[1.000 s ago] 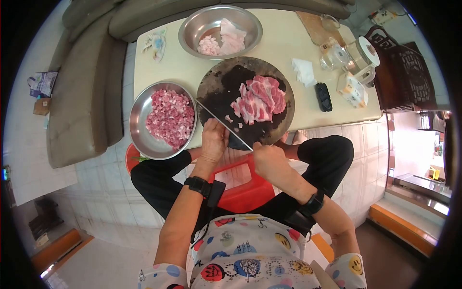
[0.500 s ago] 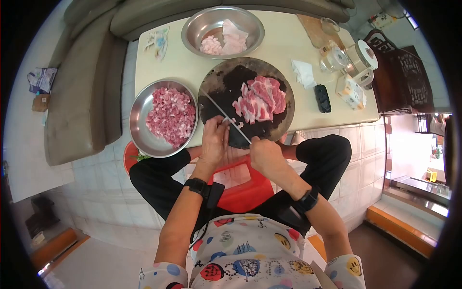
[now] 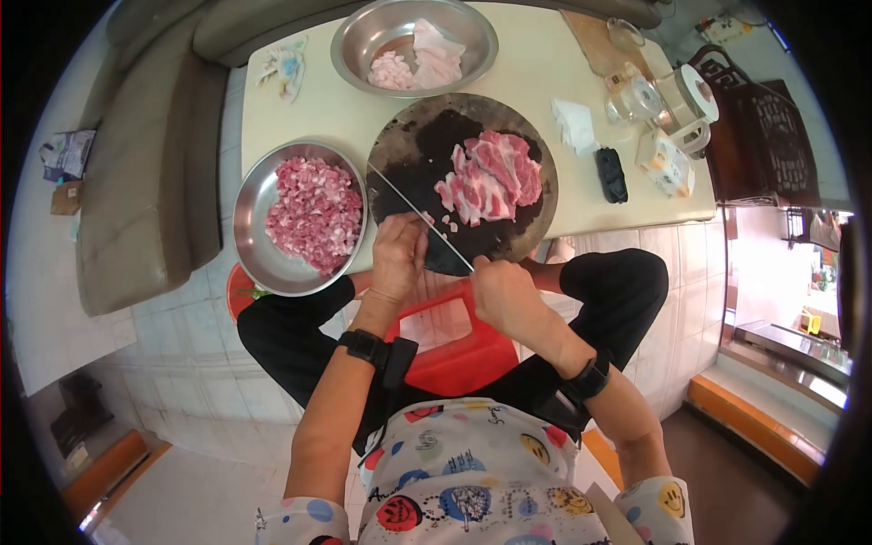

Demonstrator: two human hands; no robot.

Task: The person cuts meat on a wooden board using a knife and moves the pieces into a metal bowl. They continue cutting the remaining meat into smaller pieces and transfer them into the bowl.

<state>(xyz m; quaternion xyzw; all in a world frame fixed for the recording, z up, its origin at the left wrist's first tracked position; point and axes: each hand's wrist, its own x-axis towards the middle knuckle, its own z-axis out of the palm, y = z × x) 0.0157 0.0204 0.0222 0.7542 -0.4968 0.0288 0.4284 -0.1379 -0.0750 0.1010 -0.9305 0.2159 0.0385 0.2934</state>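
Observation:
My right hand [image 3: 510, 295] is wrapped round the handle of a knife [image 3: 407, 200], whose thin blade slants up and left across the round chopping board [image 3: 527, 238]. Close beside the blade, my left hand [image 3: 398, 259] has its fingers curled at the board's near edge. They pinch a small piece of meat [image 3: 427, 218], mostly hidden by the fingers and blade. Little cut bits [image 3: 450, 223] lie just beyond the blade. Larger slices of raw meat [image 3: 490, 180] rest on the board's right half.
A steel bowl of diced meat [image 3: 313, 213] stands left of the board. Behind is a steel basin [image 3: 343, 68] with pale fatty pieces. Tissue [image 3: 574, 125], a black packet [image 3: 611, 175], a carton [image 3: 665, 163] and a glass jug [image 3: 686, 95] occupy the right. A red stool [image 3: 463, 359] is below.
The view has shifted slightly, so the table sits a little higher and further left. Small cut bits beyond the blade lie more apart. Both hands keep their grips.

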